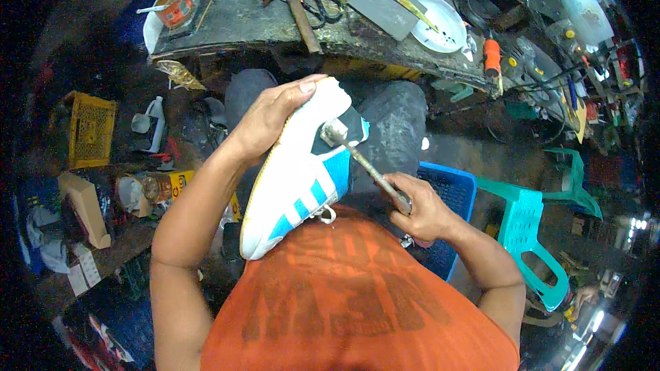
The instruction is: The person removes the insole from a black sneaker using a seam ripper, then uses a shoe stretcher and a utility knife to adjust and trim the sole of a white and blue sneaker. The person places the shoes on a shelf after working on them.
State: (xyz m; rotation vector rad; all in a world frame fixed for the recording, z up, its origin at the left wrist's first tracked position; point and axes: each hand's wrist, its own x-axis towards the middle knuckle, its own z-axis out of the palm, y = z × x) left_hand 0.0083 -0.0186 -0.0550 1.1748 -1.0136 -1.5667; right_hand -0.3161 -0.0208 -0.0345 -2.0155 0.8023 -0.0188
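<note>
A white sneaker (265, 203) with blue side panels and white stripes stands tilted on end between my knees and chest, toe toward me. My left hand (271, 113) is closed around its heel end, thumb on the edge of the sole. In my right hand (421, 207) is a hammer (371, 170), gripped low on its long, thin, mottled handle. Its pale, blocky head meets the sneaker's side near the heel and dark opening; whether it presses there I cannot tell. White laces hang in a loop by my orange shirt.
Ahead is a worn workbench (227, 31) with another hammer (299, 17), scissors (323, 10), a brush (405, 5) across a white plate (440, 38), and an orange tub (177, 7). A blue crate (447, 185) and a green plastic stool (519, 220) stand right; a yellow crate (93, 130) stands left.
</note>
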